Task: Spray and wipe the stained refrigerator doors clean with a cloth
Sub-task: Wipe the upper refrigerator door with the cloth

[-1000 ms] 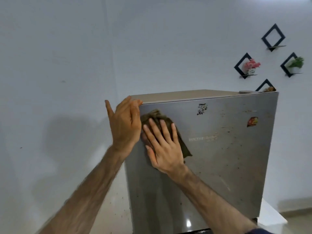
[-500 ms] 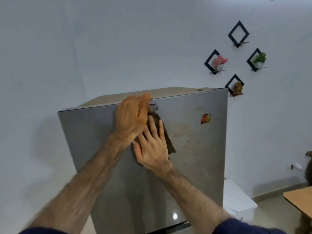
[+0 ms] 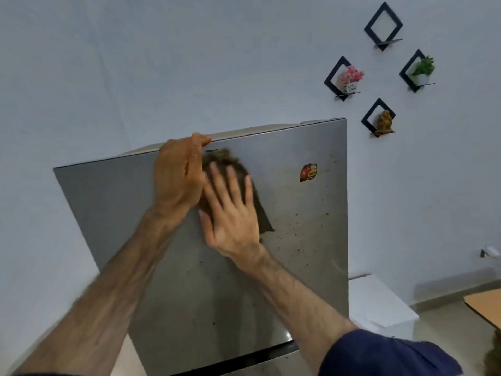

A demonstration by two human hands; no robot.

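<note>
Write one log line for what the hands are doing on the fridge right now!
step: wiping | right hand: flat on cloth against upper door | left hand: grips door top | specks remain at right

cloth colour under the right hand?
Dark olive-brown cloth, pressed flat by the right hand; head view.

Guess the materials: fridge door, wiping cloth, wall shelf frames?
Grey refrigerator door: looks like brushed steel or steel-look coating; satin sheen, soft reflections, brown specks. Dark olive-brown cloth under the right hand: soft woven or microfibre fabric, matte, fuzzy edge. Black diamond-shaped wall frames: probably painted metal; thin, flat, matte.
</note>
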